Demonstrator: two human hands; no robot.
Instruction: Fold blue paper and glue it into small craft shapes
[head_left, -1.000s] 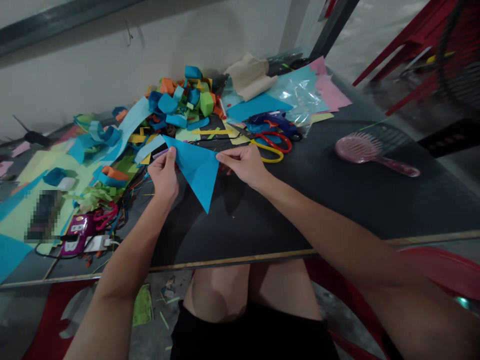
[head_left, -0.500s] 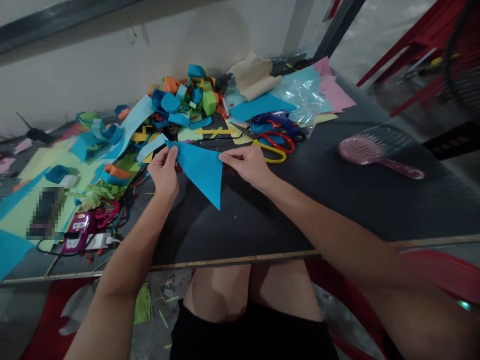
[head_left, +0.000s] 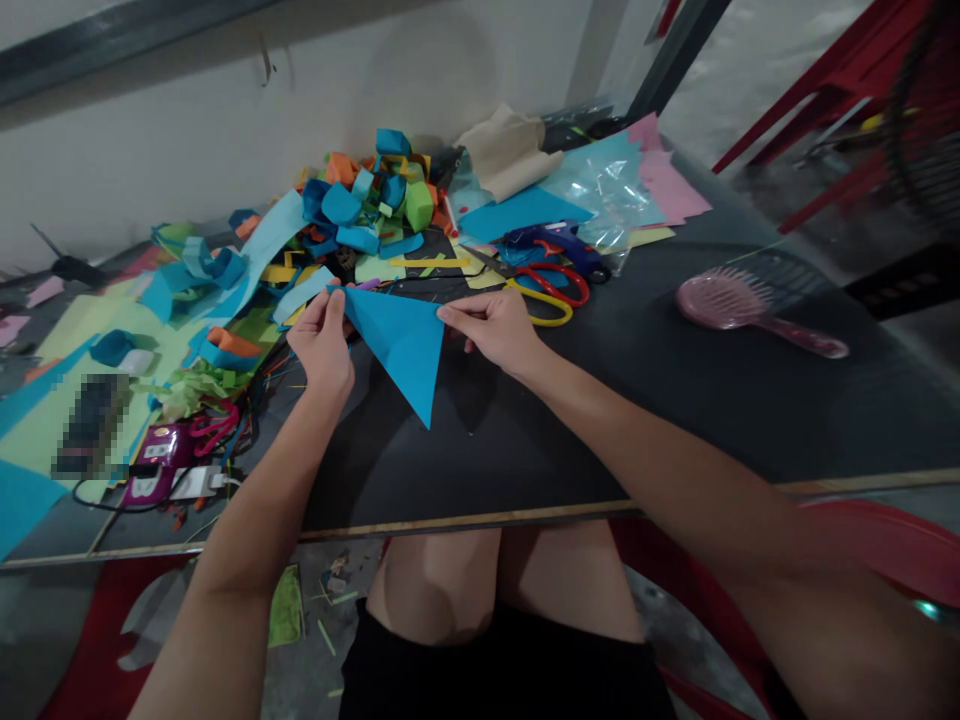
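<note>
A blue triangle of paper (head_left: pixel 403 345) is stretched between my two hands above the dark table, one point hanging down toward me. My left hand (head_left: pixel 322 340) pinches its upper left corner between thumb and finger. At the upper right corner, my right hand (head_left: pixel 495 325) grips the paper the same way. Just beyond my right hand lie scissors (head_left: pixel 551 300) with red and yellow handles. Behind the paper, a heap of folded paper pieces (head_left: pixel 360 205) in blue, orange and green rests against the wall.
A pink hairbrush (head_left: pixel 739 305) lies to the right. Brown paper (head_left: pixel 506 155), clear plastic (head_left: pixel 607 190) and a dark blue tool (head_left: pixel 559 250) are at the back. On the left are yellow-green sheets (head_left: pixel 90 335), a purple device (head_left: pixel 159 465) and a white plug (head_left: pixel 199 482). The table's front edge (head_left: pixel 465 520) runs above my knees.
My left hand has shifted slightly left and toward me. The paper's lower point has swung a little left and down. My right hand has barely moved.
</note>
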